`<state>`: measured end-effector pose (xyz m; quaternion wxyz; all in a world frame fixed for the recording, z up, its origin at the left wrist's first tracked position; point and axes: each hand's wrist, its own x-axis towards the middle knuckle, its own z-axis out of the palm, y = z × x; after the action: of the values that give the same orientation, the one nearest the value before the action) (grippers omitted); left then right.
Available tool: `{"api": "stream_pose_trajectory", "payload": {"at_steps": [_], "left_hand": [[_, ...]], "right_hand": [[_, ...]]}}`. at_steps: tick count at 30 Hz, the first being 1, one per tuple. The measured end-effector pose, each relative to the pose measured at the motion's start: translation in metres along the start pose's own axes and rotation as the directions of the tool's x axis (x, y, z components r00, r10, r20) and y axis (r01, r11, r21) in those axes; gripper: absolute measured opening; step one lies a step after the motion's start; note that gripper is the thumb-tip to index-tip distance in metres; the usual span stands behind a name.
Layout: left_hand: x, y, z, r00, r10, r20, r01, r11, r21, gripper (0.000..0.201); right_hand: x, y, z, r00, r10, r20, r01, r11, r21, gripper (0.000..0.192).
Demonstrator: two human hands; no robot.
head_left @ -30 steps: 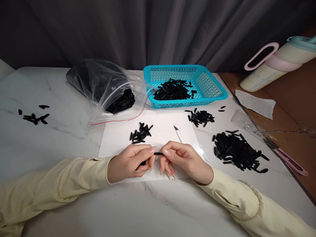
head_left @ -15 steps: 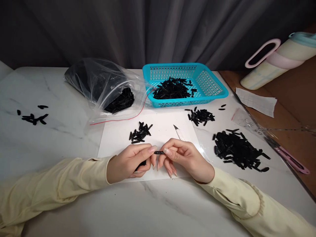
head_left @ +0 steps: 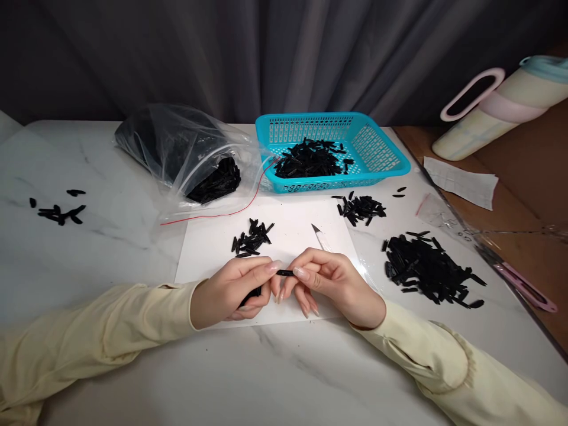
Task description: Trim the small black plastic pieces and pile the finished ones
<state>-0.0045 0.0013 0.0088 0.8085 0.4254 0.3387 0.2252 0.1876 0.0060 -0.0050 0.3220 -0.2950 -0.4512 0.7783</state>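
A slim black piece is pinched at both ends, between the thumb and fingers of my left hand and those of my right hand. More black matter shows under the curled fingers of my left hand; how many pieces it is I cannot tell. The lower fingers of my right hand hang loosely apart. Both hands are just above a white sheet. On that sheet, beyond my left hand, lies a small heap of similar black pieces. A pointed craft knife lies behind my right hand.
A blue basket with black pieces stands at the back, beside an open zip bag of them. Further heaps lie right, a few pieces far left. Pink-handled scissors and a bottle are at the right.
The black piece has turned slightly between my fingertips, its pale spots now showing less. Both hands stay almost in place.
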Motion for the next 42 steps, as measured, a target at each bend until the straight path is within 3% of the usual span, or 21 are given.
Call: {"api": "stream_pose_trajectory", "payload": {"at_steps": [9,21,31,35,42], "left_hand": [[0.0048,0.0038,-0.0027,0.985,-0.166,0.051,0.171,0.975,-0.142,0.037],[0.0011,0.0011,0.0000,0.997,-0.047,-0.061,0.048,0.999,0.019,0.034],[0.0002,0.0014,0.0008,0.998,-0.029,-0.047,0.032,0.998,0.057,0.031],[-0.0011,0.0011,-0.0014,0.998,-0.046,-0.033,0.047,0.999,0.023,0.029],[-0.0019,-0.0014,-0.0015,0.999,-0.030,-0.023,0.031,0.999,0.035,0.029]], "right_hand": [[0.0009,0.0000,-0.0001,1.000,0.000,-0.012,0.000,1.000,-0.022,0.021],[0.0002,-0.0010,0.0013,0.996,-0.015,-0.089,0.015,1.000,-0.003,0.015],[-0.0003,-0.0040,-0.0006,0.997,-0.012,-0.072,0.016,0.998,0.059,0.014],[0.0013,-0.0052,-0.0013,0.997,0.027,-0.074,-0.019,0.994,0.110,0.022],[0.0005,-0.0041,0.0016,0.998,0.058,-0.019,-0.057,0.998,0.025,0.029]]}}
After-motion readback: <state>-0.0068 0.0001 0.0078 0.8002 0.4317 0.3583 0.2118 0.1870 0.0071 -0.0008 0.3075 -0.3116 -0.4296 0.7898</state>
